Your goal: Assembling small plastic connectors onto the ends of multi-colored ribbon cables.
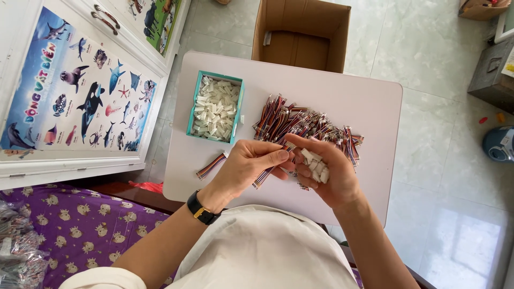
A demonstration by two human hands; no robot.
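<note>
Where the white surface (369, 107) meets the floor at its far edge, a cardboard box (301, 33) stands open, apparently empty. A teal tray (194, 104) near the surface's left side is full of white plugs (215, 108); beside it lies a heap of wires (300, 126), bare room to the right. Over the near edge, the left hand (243, 167) pinches one wire (267, 175), while the right hand (326, 174) has fingers curled around several connectors (316, 164).
</note>
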